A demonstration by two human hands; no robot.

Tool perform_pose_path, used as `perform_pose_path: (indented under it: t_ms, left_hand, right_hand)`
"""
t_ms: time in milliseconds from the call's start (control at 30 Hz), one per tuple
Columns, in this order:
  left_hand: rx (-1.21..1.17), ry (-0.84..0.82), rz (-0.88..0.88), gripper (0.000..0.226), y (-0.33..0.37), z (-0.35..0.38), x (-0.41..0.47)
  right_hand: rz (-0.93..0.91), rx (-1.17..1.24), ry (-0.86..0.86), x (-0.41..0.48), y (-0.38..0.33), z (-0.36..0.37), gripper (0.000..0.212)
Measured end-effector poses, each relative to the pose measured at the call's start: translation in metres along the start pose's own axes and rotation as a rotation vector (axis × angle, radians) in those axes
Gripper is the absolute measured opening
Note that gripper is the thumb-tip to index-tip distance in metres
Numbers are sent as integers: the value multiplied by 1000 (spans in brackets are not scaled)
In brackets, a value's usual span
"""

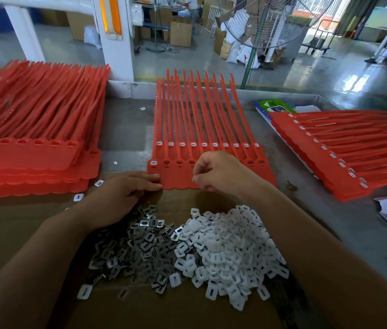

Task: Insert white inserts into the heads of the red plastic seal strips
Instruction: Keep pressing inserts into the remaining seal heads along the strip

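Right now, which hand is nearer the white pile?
Right. The right hand is just beyond the white pile, over the strip heads; the left hand is beyond the metal pile.

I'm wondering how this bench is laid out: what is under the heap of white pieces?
A brown cardboard sheet lies under the white inserts, and under the grey metal clips beside them. Whatever is beneath the cardboard, and at the heap's bottom, is covered.

On the table (126, 129), a sheet of seal strips (211, 129) lies between a left stack (33, 138) and a right stack (344, 150), while nearer the person a pile of inserts (230, 252) lies on cardboard (164, 309) just right of a pile of metal clips (135, 248).
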State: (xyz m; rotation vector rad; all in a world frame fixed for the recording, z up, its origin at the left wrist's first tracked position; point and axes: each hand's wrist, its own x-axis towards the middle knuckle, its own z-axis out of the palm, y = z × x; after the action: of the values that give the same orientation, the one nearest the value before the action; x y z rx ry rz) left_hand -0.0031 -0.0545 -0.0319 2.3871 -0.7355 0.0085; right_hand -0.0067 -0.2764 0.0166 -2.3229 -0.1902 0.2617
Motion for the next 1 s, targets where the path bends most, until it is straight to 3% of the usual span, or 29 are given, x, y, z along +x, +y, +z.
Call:
perform_pose_path:
  t_ms: [167,333,400,1000]
  left_hand:
    - [11,-3,20,44,0,-1,-2]
    - [17,31,54,37,3,-2,-3]
    - [16,27,54,37,4,-2,-3]
    - [26,34,64,38,4,-2,-4]
  right_hand:
    - [-27,34,108,19,-10,7,20]
    - [-99,-58,204,39,-19,18,4]
    - [-94,-48,226,46,-21,24,8]
    - [-109,-274,174,62,-22,41,8]
